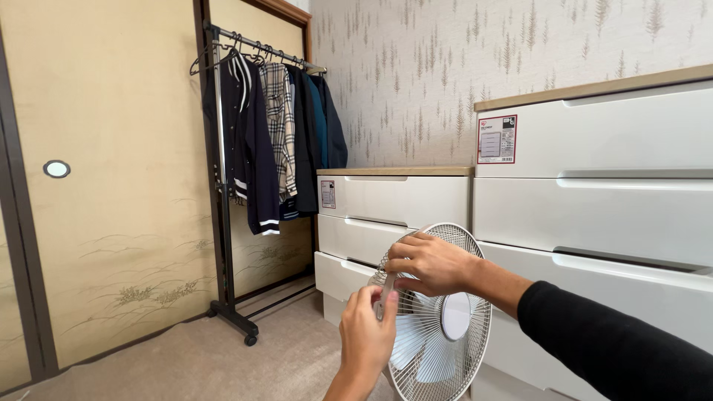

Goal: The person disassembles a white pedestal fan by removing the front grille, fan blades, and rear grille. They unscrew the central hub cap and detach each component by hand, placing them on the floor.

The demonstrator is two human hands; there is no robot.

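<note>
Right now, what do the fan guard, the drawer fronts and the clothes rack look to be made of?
White round fan guard: thin radial wires, probably coated metal, possibly plastic. Both hands, left hand and right hand, grip its rim. White glossy drawer fronts: smooth moulded sheen, likely plastic, under wood-look tops. Black clothes rack: slim dark tube on castors, likely painted metal.

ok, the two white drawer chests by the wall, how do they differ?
The near chest stands taller than the far chest, whose top sits well below it. The near chest's sticker is bigger and red-bordered; the far chest's is small. The fan, held by the left hand and right hand, partly hides both fronts. Both are white with wood-coloured tops.
</note>
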